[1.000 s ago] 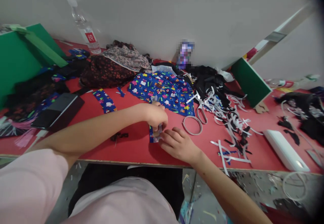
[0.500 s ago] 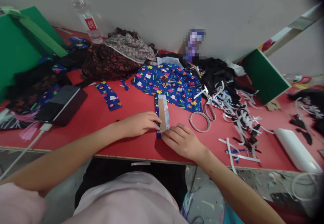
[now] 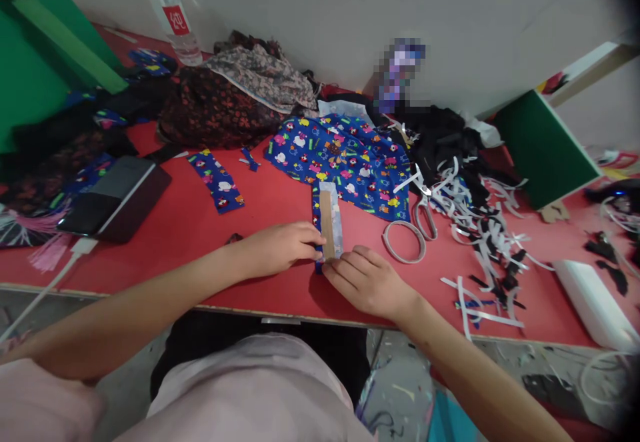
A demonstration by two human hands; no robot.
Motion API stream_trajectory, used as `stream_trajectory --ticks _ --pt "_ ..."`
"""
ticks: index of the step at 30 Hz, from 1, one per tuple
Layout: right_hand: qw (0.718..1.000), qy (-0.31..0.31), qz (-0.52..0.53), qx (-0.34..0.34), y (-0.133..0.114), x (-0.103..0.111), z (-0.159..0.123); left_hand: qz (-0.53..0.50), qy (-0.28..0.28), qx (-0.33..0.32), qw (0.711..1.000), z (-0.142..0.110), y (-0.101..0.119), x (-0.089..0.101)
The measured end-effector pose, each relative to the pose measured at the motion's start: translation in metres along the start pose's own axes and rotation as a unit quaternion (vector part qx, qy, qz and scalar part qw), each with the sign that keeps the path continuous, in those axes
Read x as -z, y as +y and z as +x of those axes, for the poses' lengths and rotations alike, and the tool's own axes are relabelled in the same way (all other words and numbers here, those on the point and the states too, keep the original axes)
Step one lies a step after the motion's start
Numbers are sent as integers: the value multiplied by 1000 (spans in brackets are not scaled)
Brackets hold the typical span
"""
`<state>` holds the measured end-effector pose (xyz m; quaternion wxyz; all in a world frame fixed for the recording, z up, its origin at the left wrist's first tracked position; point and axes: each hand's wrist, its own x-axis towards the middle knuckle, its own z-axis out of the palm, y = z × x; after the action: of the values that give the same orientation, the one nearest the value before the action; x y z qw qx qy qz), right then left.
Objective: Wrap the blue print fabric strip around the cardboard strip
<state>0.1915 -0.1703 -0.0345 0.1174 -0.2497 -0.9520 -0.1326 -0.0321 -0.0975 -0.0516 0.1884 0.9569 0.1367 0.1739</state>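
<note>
Resting at the near end of a brown strip (image 3: pixel 327 219) in the head view, the left hand (image 3: pixel 285 245) and right hand (image 3: pixel 370 282) have bent fingers (whether they pinch anything, I cannot tell). The strip lies over pale fabric (image 3: pixel 338 229) on the red counter (image 3: pixel 280 205), beside printed blue cloth (image 3: pixel 345 159).

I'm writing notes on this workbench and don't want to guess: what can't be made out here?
All in the head view:
Right hand: its own fingers hide whether the fingertips pinch the lower end of the brown strip.
Small dark scrap: mostly hidden behind the wrist of the left hand.
Bottle: top cut off by the upper edge.
Purplish thing by the wall: pixelated, unidentifiable.
</note>
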Motion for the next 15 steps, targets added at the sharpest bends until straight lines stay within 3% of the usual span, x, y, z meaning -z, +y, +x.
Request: stream_trajectory --ticks 5,15 --pt "1000 2 8 18 0 -1 3 3 -3 3 1000 1 0 1" --pt "997 0 61 -54 2 -9 1 43 -23 24 999 -1 9 1"
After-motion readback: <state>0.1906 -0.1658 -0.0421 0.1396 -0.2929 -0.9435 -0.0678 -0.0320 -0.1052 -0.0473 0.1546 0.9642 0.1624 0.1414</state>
